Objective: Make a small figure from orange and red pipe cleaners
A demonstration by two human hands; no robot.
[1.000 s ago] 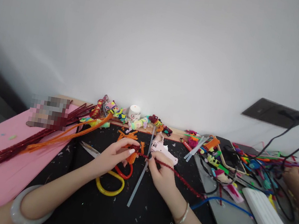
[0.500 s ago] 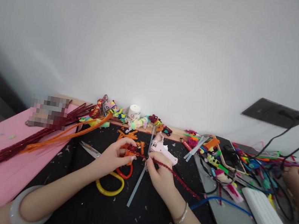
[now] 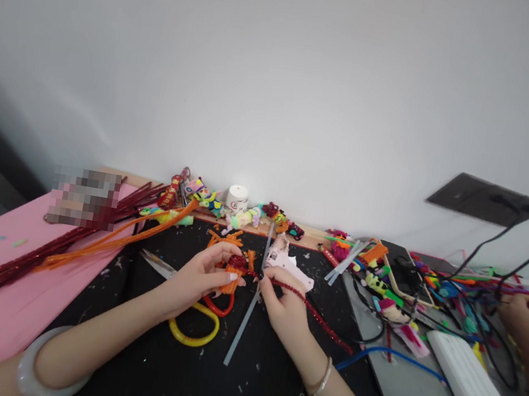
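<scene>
Running rightward from the left hand [image 3: 197,278], a red tinsel strand [image 3: 327,325] lies across the gap between 2 hands.

In the head view, the left hand's thumb and fingers are closed around a small red-and-orange piece [image 3: 237,262], which sits at the fingertips, on the side facing the right hand [image 3: 287,307]; the fingers partly cover it, so whether the strand is fixed to it cannot be told. The right hand, nearer the strand's loose tail, has thumb and index finger pinched together on the strand just beside the piece; from there its long axis slants past that hand, rightward and back toward the wearer. A translucent stick [image 3: 241,329] lies between the hands, and a pale glue gun [image 3: 301,276] just beyond the right.
</scene>
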